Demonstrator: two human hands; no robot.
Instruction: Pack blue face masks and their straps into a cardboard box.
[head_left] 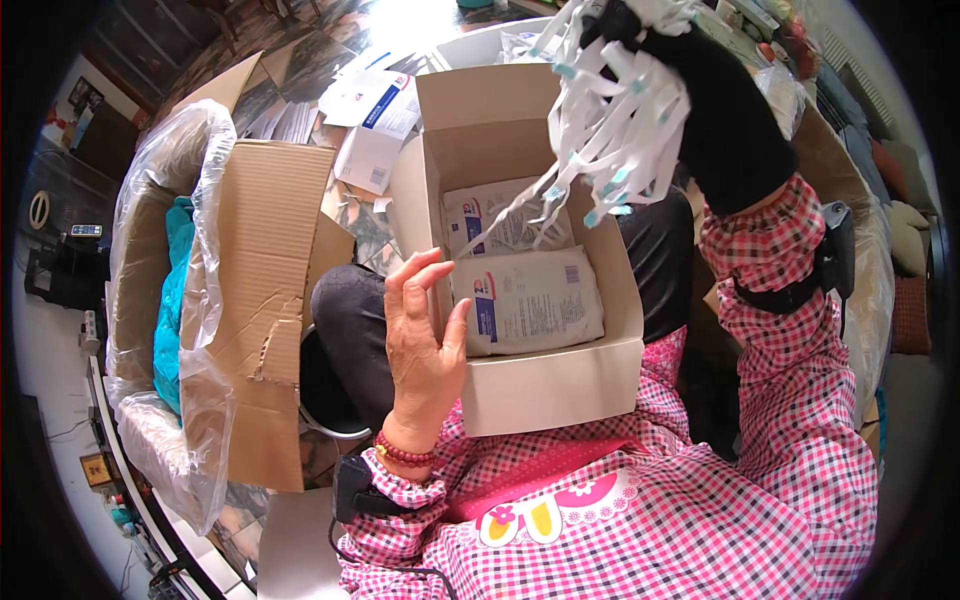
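An open white cardboard box (553, 390) stands in my lap, with two white printed packets (533, 300) lying flat inside it. My left hand (425, 335), bare with a beaded bracelet at the wrist, is at the box's left wall with its fingers apart. My right hand (700, 95), in a black glove, is raised above the box's far right corner. It grips a tangled bunch of thin white strips with teal ends (625, 130). A few strips trail down into the box toward my left fingertips; whether they touch is unclear.
At the left stands a large brown carton (265, 300) with a clear plastic liner (165, 470) and a teal item (174, 300) inside. Flattened white printed cartons (380, 125) lie on the floor beyond. Another plastic-lined carton (860, 215) stands at the right.
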